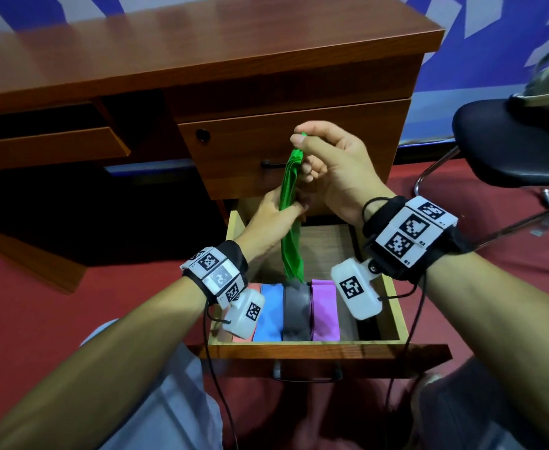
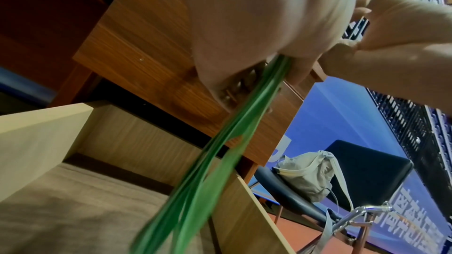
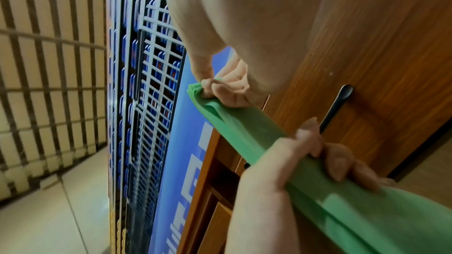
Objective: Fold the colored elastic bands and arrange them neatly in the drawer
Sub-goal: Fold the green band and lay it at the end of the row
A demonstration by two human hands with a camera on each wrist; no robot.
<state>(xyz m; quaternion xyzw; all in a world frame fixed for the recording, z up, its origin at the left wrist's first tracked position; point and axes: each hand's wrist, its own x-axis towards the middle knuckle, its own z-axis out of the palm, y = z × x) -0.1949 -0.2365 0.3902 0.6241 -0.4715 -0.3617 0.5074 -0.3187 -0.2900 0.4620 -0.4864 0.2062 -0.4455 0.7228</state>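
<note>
Office-like room: wooden desk with drawers, black chair, printed backdrop.

Right of the hands, a black chair carries a grey bag; red carpet spreads below, blue patterned wall beyond.

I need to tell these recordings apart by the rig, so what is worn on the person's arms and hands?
Both forearms are bare, with no gloves. Each wrist carries a black strap bearing white blocks printed with black square markers, plus a white camera box hanging under it. Thin black cables trail from both wrists.
</note>
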